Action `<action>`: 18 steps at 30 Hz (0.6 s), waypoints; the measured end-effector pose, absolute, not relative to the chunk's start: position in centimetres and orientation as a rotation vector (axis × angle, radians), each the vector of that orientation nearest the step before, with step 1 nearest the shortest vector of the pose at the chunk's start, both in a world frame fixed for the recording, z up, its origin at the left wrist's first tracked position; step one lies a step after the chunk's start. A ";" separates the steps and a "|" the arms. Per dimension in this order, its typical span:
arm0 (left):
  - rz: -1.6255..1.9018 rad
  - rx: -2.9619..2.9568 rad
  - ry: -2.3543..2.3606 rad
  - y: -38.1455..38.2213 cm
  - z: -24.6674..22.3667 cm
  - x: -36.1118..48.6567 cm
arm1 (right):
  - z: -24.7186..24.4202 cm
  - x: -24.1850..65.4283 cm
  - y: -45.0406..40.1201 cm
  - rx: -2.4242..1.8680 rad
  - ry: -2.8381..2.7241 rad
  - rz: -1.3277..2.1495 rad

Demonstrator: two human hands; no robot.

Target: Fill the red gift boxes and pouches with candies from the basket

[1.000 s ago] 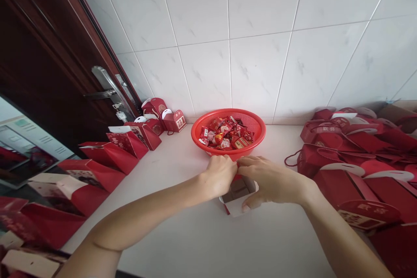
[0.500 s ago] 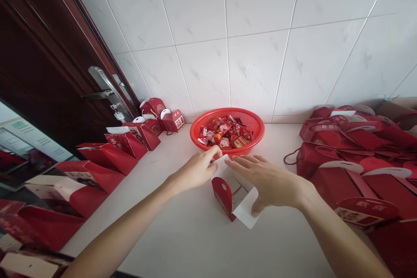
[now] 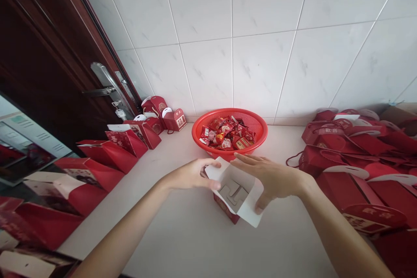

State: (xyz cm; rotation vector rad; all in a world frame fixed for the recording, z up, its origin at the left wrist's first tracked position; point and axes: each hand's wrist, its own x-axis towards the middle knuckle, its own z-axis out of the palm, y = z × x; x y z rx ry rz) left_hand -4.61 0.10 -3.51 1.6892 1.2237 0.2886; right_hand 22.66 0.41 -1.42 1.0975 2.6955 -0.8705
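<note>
We grip the open gift box (image 3: 235, 193) mid-tabletop, left hand (image 3: 192, 174) and right hand (image 3: 270, 178) each grasping a flap. Red basket (image 3: 230, 132) sits just behind, by the wall edge.

I see even, bright daylight with soft shadows under the hands; the tiled wall (image 3: 260, 52) behind the red basket (image 3: 230, 132) shows mild sheen, no hard glare. Left of the basket the door (image 3: 39, 61) falls dark. Edges bend with wide-angle distortion; the center stays sharp

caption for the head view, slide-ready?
Both hands, left and right, hold an open red box before a candy basket.
</note>
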 end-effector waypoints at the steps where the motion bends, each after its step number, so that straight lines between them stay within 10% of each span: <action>1: 0.252 1.638 1.153 0.3 -3.7 -5.1 | -1.4 22.7 0.5 1.102 2.678 -0.883; 18: 0.358 1.482 0.945 0.4 -9.0 -6.4 | -0.3 22.0 -2.5 1.375 2.700 -0.499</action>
